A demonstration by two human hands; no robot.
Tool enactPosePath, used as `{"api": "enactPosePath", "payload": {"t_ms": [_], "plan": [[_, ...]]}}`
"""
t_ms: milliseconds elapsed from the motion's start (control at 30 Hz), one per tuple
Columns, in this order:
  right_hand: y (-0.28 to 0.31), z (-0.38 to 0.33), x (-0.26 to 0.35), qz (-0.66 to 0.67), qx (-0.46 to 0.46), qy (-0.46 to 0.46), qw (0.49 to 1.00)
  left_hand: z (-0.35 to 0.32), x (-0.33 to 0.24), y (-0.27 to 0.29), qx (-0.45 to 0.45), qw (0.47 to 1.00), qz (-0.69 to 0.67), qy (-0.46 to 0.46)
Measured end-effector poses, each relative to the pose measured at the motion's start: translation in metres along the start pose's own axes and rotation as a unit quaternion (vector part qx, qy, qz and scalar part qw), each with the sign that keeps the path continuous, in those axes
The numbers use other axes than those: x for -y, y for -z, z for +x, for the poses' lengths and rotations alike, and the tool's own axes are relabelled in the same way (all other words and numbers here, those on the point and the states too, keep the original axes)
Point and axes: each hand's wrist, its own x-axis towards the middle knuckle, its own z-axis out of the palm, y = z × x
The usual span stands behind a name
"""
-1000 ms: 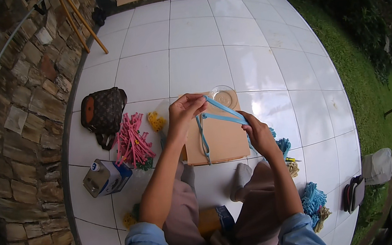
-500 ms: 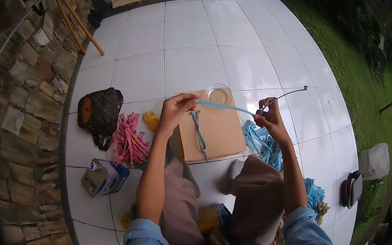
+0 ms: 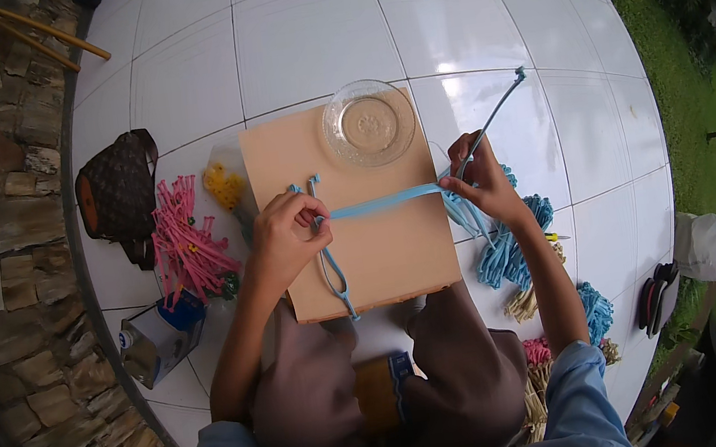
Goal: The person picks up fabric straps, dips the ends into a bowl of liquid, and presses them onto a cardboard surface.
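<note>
Left hand (image 3: pixel 287 237) sat on the flat tan rectangular board (image 3: pixel 379 248) resting across the person's lap, its fingers (image 3: pixel 308 221) curled and pinching one end of a light blue flat plastic strip (image 3: pixel 382 203), likely to anchor it against the board while it was pulled tight. Right hand (image 3: pixel 483 180) was off the board's right edge, fingers pressed together around the strip's other end, so the strip ran taut from one set of fingers to the other. A thinner blue strand (image 3: pixel 497 110) rose from the right fingers up and away over the white tiled floor (image 3: pixel 307 40). Blue loops (image 3: pixel 332 263) hung below the left fingers down the board, seemingly the worked part kept flat there. Clear round glass dish (image 3: pixel 369 122) sat on the board above both sets of fingers, clear of the strip. Bundle of blue strips (image 3: pixel 506 249) lay just below the right fingers, probably spare stock within reach. Pink strip bundle (image 3: pixel 185 246) and dark brown patterned bag (image 3: pixel 119 196) lay on the floor, well left of the left fingers; yellow piece (image 3: pixel 225 185) above-left of them.
</note>
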Motion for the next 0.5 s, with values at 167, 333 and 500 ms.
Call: {"api": "enactPosePath", "payload": {"t_ms": [167, 333, 500], "plan": [[0.000, -0.003, -0.024, -0.040, 0.030, -0.037, 0.998, -0.006, 0.021, -0.022, -0.011, 0.988, 0.142, -0.051], [0.007, 0.006, -0.017, -0.119, 0.042, -0.055, 0.990, 0.002, 0.008, -0.040, -0.103, 0.967, 0.223, -0.071], [0.006, 0.008, -0.008, -0.137, 0.068, -0.061, 0.986, 0.007, 0.005, -0.057, -0.083, 0.963, 0.206, -0.150]]}}
